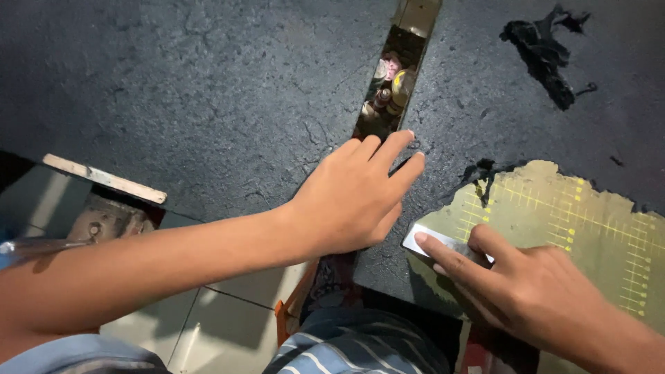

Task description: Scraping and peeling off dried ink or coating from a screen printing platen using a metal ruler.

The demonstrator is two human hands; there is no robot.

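My left hand (357, 197) lies flat, fingers together, on a dark grey crackled mat (208, 90) near a narrow gap. My right hand (516, 291) presses a small flat silvery blade (424, 241) against the edge where the dark coating meets a bared yellow-green surface with ruled grid marks (575, 215). Index finger and thumb pinch the blade. A second dark coated sheet (485, 83) lies right of the gap, under the blade and the bared patch.
Through the gap (391, 90) small bottles and objects show below. A torn black flake (544, 52) sits at the top right. A wooden strip (104, 179) edges the mat at left, over pale floor tiles (228, 318). Striped cloth (353, 350) is at the bottom.
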